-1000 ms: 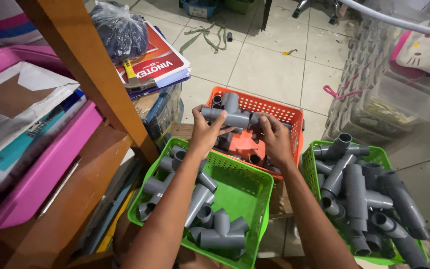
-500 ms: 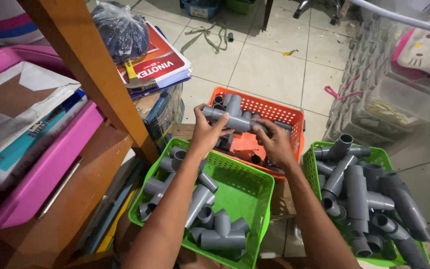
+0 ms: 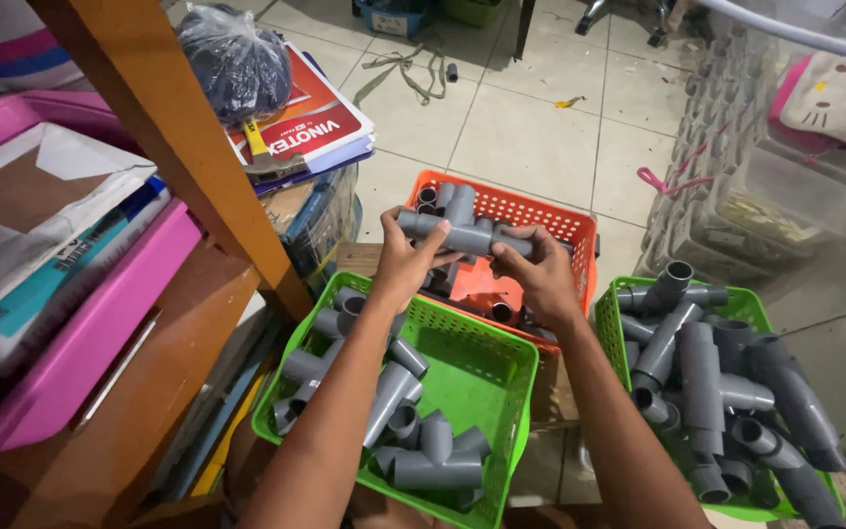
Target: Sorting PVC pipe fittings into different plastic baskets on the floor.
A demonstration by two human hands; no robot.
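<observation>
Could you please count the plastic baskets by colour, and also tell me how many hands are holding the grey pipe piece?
Green baskets: 2, one under the arms and one at the right.
Orange baskets: 1, behind the hands.
Hands on the grey pipe piece: 2, the left hand and the right hand.
Total: 3 baskets, 2 hands.
</observation>
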